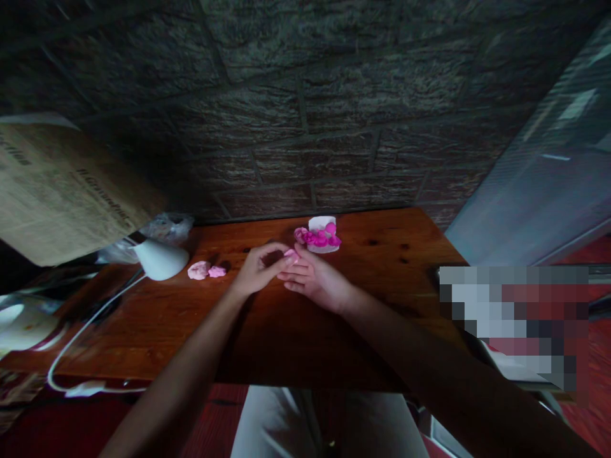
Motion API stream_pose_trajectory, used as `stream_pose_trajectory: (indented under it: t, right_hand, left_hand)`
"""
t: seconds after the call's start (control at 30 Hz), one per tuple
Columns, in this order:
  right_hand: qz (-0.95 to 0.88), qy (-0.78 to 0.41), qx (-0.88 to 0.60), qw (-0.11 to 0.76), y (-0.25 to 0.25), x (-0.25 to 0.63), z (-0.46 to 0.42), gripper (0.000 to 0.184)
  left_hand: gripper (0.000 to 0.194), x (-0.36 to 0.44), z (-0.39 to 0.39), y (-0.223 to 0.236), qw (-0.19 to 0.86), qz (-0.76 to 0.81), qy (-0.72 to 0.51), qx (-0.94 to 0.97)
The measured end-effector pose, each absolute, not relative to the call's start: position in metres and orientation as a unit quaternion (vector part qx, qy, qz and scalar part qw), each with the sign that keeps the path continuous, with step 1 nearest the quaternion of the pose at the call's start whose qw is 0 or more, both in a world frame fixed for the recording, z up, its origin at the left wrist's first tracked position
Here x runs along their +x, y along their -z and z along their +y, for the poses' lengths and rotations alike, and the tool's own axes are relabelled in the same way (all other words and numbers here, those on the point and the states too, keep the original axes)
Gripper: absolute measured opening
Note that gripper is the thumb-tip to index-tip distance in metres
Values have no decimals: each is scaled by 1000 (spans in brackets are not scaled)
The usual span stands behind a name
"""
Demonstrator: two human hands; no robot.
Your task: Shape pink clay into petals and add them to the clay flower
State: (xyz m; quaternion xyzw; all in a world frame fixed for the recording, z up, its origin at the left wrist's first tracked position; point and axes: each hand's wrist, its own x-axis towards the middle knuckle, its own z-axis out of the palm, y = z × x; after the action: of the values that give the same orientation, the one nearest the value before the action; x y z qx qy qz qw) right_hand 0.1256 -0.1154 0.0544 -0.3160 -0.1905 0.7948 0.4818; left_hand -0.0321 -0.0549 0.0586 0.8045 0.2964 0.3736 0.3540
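Note:
Near the middle of the table, my left hand (261,270) pinches a small pink piece of what looks like modelling clay (291,256) between thumb and fingertips. My right hand (319,278) meets it from the other side, palm turned up, its thumb and fingers around the same piece. Just beyond my hands lies a white scrap (323,224) with several bright magenta rounded pieces (321,238) on and beside it. Left of my hands rest a pale pink lump (198,270) and a smaller pink lump (217,271).
A lamp with a white base (165,259) and a printed shade (67,191) stands left on the wooden table (157,331). Its white cord (90,318) runs over the front edge. Behind are a clear plastic bag (169,226) and a stone-patterned wall (305,114). Blurred-out items lie right.

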Motion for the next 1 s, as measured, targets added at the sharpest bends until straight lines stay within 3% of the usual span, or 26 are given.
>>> stream_pose_trajectory:
  t: [0.13, 0.23, 0.4, 0.77, 1.0]
  right_hand:
    - [-189, -776, -338, 498, -49, 126, -114, 28]
    - [-184, -762, -338, 520, -48, 126, -114, 29]
    - [-162, -755, -354, 527, -50, 124, -114, 33]
    - [-207, -774, -346, 487, -46, 128, -112, 42]
    - [-217, -765, -334, 506, -43, 134, -110, 43]
  left_hand:
    - [34, -30, -56, -56, 392, 267, -349, 808]
    - [41, -29, -56, -54, 416, 261, -330, 806]
    - [36, -31, -54, -52, 443, 269, -300, 801]
    - [32, -33, -50, -50, 434, 281, -365, 774]
    - [38, -29, -51, -49, 467, 269, -366, 759]
